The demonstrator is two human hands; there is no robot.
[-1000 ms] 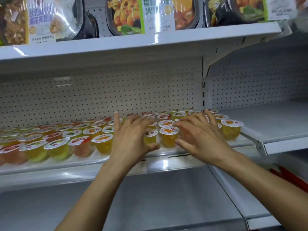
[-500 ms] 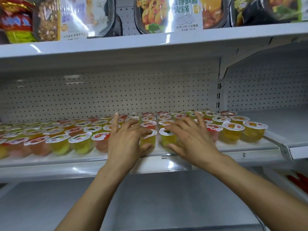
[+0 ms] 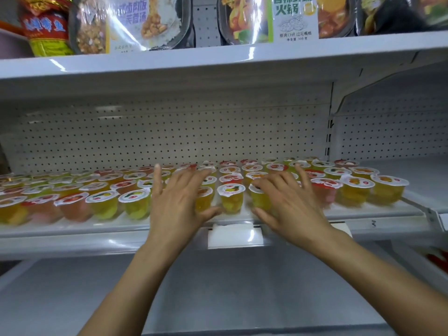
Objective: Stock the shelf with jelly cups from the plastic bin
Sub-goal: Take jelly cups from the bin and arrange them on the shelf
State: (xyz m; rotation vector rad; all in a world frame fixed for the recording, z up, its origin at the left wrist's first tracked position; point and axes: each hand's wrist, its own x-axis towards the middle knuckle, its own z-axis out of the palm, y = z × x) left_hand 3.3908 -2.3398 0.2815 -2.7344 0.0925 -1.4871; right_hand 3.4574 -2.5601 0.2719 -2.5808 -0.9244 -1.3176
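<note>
Rows of small clear plastic jelly cups [image 3: 229,198] on white metal shelf [image 3: 72,229], left hand [image 3: 178,202] and right hand [image 3: 288,202] over front rows, one cup between them, perforated white back panel [image 3: 169,134] behind.

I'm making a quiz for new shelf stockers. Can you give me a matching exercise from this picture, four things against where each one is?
Things:
1. left hand
2. right hand
3. boxed ready meals
4. yellow jelly cup in the front row

Places:
A. on the top shelf, above the jelly cups
B. between the two hands
C. spread over cups right of the price tag holder
D. spread over cups left of the price tag holder

Pairs: 1-D, 2-C, 3-A, 4-B
</note>
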